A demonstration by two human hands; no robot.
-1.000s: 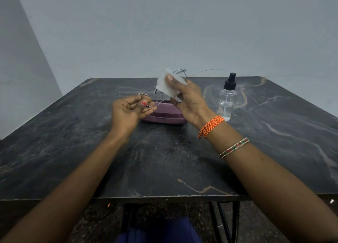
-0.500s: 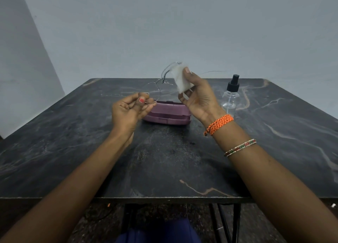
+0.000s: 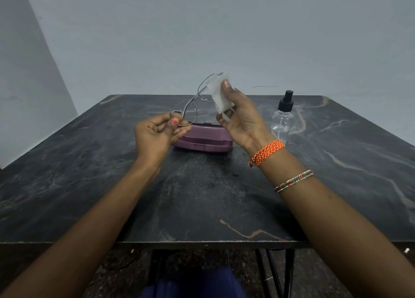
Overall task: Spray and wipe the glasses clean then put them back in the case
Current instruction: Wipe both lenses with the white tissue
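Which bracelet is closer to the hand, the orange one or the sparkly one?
The orange woven bracelet: it sits right at the wrist of the right hand. The sparkly red-and-green bracelet lies farther up the forearm.

Surface: dark marble-look table [image 3: 202, 196], pale and rust veins running across the top, dark metal legs visible under the near edge. Resting on it: purple case [image 3: 203, 139], closed, lying flat toward 12 o'clock of table centre. Clear spray bottle [image 3: 281, 120] with black nozzle, upright, at about 1 o'clock, to the right of the case and apart from it.
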